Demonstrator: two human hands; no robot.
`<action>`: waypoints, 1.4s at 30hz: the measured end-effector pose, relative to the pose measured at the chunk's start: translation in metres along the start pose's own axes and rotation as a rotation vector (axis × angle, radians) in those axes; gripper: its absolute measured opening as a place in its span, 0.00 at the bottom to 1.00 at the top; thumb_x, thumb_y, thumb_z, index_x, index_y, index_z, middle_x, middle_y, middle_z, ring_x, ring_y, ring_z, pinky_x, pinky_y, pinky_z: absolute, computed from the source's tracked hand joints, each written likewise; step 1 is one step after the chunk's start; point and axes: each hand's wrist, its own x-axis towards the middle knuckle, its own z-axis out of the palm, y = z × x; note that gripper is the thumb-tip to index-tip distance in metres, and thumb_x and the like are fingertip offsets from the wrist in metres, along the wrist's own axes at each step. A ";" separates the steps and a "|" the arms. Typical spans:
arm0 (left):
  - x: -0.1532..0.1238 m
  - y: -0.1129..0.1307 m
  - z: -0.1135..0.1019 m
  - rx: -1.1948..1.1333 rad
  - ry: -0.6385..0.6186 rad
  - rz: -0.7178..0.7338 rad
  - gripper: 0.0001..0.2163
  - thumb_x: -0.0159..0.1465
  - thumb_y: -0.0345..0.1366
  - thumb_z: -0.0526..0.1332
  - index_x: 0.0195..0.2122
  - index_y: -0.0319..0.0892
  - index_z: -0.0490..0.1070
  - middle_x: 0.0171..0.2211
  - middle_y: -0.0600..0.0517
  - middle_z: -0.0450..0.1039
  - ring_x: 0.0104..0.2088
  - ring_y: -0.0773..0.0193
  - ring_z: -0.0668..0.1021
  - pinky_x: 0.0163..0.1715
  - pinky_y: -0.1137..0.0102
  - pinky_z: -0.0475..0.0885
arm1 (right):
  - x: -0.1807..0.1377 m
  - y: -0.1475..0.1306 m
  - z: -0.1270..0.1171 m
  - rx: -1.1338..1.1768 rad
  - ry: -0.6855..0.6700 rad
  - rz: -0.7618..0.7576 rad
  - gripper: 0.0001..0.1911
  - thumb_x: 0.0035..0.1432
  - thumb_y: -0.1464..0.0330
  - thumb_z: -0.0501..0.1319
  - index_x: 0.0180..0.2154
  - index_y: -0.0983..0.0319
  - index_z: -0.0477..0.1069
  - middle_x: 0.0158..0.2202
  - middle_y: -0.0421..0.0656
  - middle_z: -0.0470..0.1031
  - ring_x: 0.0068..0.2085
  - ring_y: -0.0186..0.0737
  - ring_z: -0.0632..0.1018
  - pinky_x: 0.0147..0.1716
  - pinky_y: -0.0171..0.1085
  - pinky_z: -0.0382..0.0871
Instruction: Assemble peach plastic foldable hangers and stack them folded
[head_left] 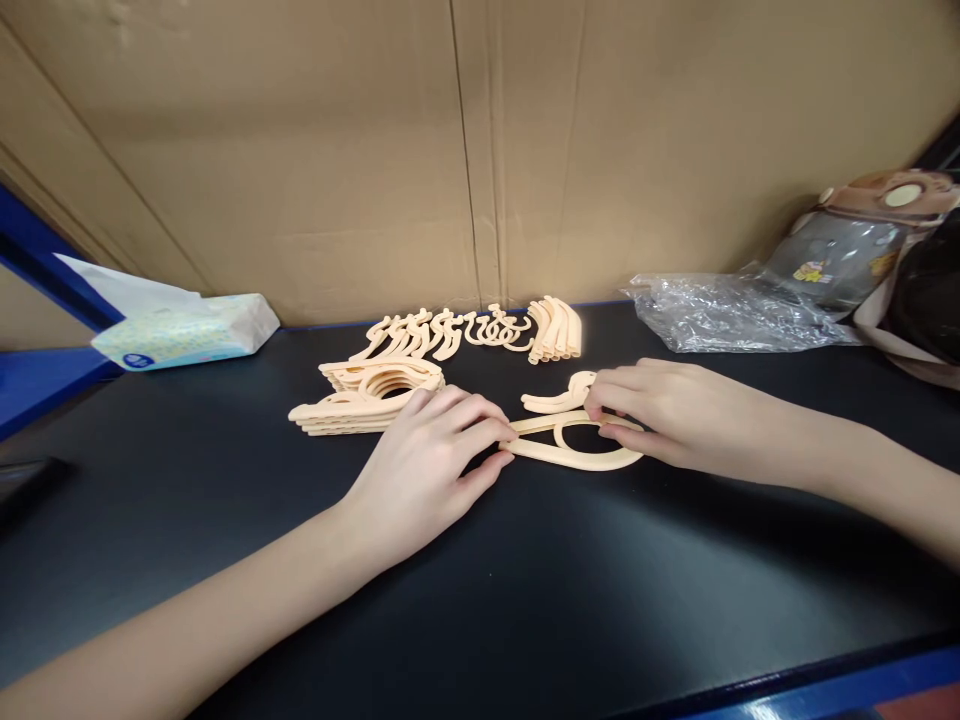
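Note:
A cream plastic folding hanger [581, 459], with a rounded loop in its middle, lies on the black table between my hands. The fingertips of my left hand [431, 455] pinch its narrow left end. At its right back side, the fingers of my right hand [660, 408] are closed on its edge, partly hiding it. A smaller curved hanger arm [553, 404] shows just behind, its right end beside my right fingers; whether it is joined to the loop I cannot tell. Left of the hanger, behind my left hand, sits a stack of similar hangers [341, 412].
Along the back lie several curved arms [412, 335], loose hooks [495, 330] and a bundle of tubular arms [556, 330]. A tissue pack [195, 335] stands at left. Clear plastic wrap [735, 315] and a bottle [844, 250] are at right, before a cardboard wall [337, 150].

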 end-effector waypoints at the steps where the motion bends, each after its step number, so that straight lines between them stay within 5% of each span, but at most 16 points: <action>1: 0.000 0.000 0.000 -0.007 0.001 0.009 0.06 0.67 0.33 0.58 0.39 0.44 0.74 0.42 0.55 0.76 0.41 0.62 0.72 0.43 0.64 0.64 | 0.000 0.001 -0.001 -0.001 0.001 0.007 0.09 0.66 0.68 0.50 0.36 0.60 0.67 0.32 0.41 0.72 0.31 0.39 0.72 0.33 0.38 0.61; 10: 0.000 0.000 0.003 -0.031 0.019 0.063 0.08 0.67 0.33 0.58 0.44 0.44 0.76 0.44 0.52 0.78 0.42 0.61 0.75 0.44 0.63 0.65 | -0.002 0.028 -0.013 -0.032 0.115 0.182 0.11 0.64 0.63 0.51 0.37 0.60 0.70 0.33 0.43 0.75 0.32 0.41 0.74 0.31 0.39 0.64; 19: -0.001 0.003 0.000 -0.024 -0.004 0.116 0.09 0.68 0.33 0.56 0.46 0.44 0.75 0.45 0.51 0.78 0.43 0.59 0.75 0.44 0.62 0.67 | -0.001 0.042 -0.008 -0.017 0.028 0.266 0.12 0.62 0.60 0.55 0.39 0.59 0.71 0.36 0.43 0.76 0.35 0.43 0.75 0.33 0.40 0.66; 42: -0.001 0.004 -0.002 -0.014 -0.049 0.173 0.12 0.68 0.30 0.54 0.49 0.42 0.74 0.49 0.51 0.76 0.44 0.58 0.74 0.42 0.63 0.69 | -0.001 0.044 -0.004 0.051 -0.059 0.212 0.12 0.63 0.64 0.54 0.36 0.60 0.75 0.35 0.42 0.76 0.34 0.40 0.75 0.33 0.38 0.65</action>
